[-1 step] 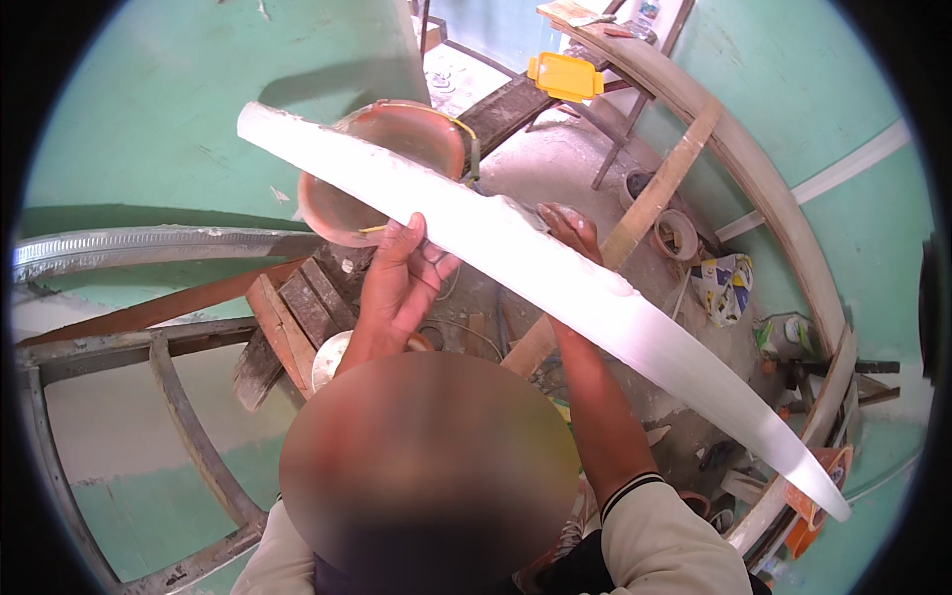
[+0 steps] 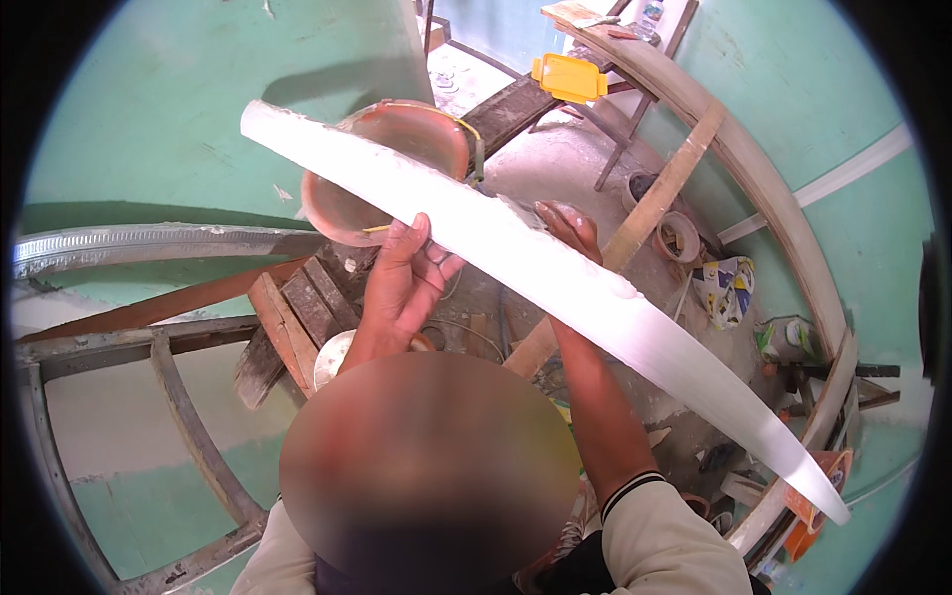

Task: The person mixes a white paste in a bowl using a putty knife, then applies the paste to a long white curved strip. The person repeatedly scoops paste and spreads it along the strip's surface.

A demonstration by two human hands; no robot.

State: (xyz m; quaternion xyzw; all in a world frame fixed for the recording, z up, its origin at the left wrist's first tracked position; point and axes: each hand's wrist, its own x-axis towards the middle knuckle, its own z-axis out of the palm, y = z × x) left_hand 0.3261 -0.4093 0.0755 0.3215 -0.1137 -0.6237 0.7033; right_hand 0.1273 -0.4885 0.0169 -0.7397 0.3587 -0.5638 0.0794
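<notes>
A long white tapered strip [image 2: 674,362] crosses the view diagonally, with lumpy paste along its upper edge. My left hand [image 2: 402,278] grips it from below, thumb against the near face. My right hand [image 2: 570,233] is partly hidden behind it, its bent fingers showing over the upper edge beside a greyish lump; what exactly they hold is unclear. An orange bucket [image 2: 407,139] with a yellow handle sits behind the strip's left part. A blurred oval covers the lower middle of the view.
Green wall panels [image 2: 149,119] surround me. A curved wooden frame [image 2: 773,188] with a crossbar runs down the right, a yellow container [image 2: 568,77] at its top. Grey ladder-like framing [image 2: 174,397] and stacked boards [image 2: 283,327] lie left. Small buckets [image 2: 677,238] and a printed bag [image 2: 722,290] are on the floor.
</notes>
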